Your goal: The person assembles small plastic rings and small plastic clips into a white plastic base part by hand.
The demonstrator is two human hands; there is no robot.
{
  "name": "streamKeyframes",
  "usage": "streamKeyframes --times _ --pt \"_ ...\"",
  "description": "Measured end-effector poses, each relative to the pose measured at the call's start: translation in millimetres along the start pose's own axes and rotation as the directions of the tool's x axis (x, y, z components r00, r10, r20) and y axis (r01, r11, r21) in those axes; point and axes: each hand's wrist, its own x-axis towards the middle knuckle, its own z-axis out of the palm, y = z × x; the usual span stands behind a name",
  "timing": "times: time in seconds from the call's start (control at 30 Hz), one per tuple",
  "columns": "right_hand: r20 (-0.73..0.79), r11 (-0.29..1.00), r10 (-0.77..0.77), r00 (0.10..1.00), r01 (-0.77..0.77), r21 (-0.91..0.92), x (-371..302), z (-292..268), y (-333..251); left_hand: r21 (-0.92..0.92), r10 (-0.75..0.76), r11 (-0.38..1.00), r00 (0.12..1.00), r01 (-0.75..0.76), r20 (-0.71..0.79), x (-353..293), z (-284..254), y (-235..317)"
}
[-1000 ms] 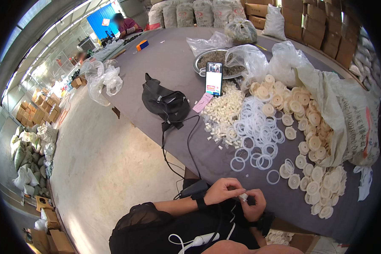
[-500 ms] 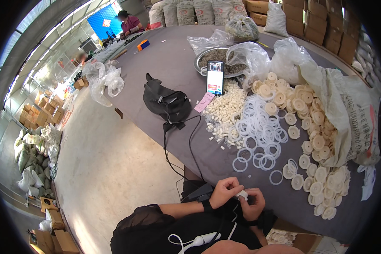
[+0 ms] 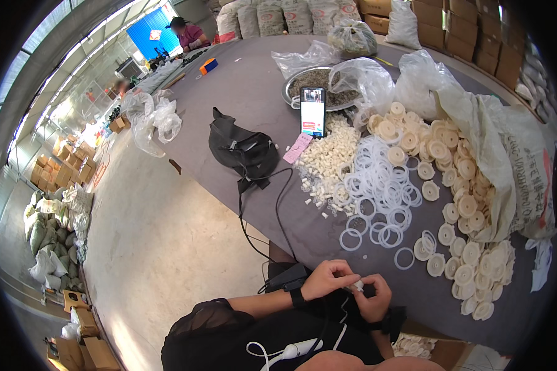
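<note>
Left hand [image 3: 329, 279]: fingers are curling nearly closed, fingertips pinching at a small white part [image 3: 358, 285]. Right hand [image 3: 375, 297]: fingers are bending inward, thumb and fingertips gripping the same part from the other side. The part is sitting between both sets of fingertips, just off the near edge of the grey-covered table [image 3: 315, 238], above the person's lap; its exact shape is hiding behind the fingers.

On the table, nearest the hands: translucent rings [image 3: 380, 179] are lying in a loose, overlapping heap, one ring resting apart at the near side. Left of them, small cream plugs [image 3: 328, 151] are heaping up. To the right, cream grooved discs [image 3: 476, 266] are spilling out in front of a woven sack [image 3: 518, 167].

Behind the plugs a smartphone [image 3: 313, 112] is standing upright, screen lit, with a pink slip [image 3: 298, 148] lying beside it. A metal bowl [image 3: 287, 93] is holding greyish-brown material. A black bag [image 3: 241, 148] is resting farther left, dark cable [image 3: 278, 213] trailing toward the lap.
</note>
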Motion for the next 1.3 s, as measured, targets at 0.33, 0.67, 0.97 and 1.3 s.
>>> streamKeyframes --times 0.33,0.67,0.97,1.3 --pt "-0.008 0.984 0.059 0.998 -0.057 0.17 -2 4 11 -0.129 0.211 0.966 0.972 -0.223 -0.101 -1 9 -3" --pt "-0.068 0.886 0.148 0.987 -0.101 0.452 -11 9 7 -0.393 0.129 0.911 0.991 -0.127 -0.021 -7 16 -10" --pt "0.042 0.748 0.351 0.935 -0.307 0.588 -7 -5 10 -0.354 0.121 0.922 0.985 -0.157 -0.12 14 14 -5" --pt "-0.442 0.395 0.566 0.697 0.241 0.886 23 -118 6 -0.194 0.142 0.962 0.959 -0.192 -0.244 43 -23 7"
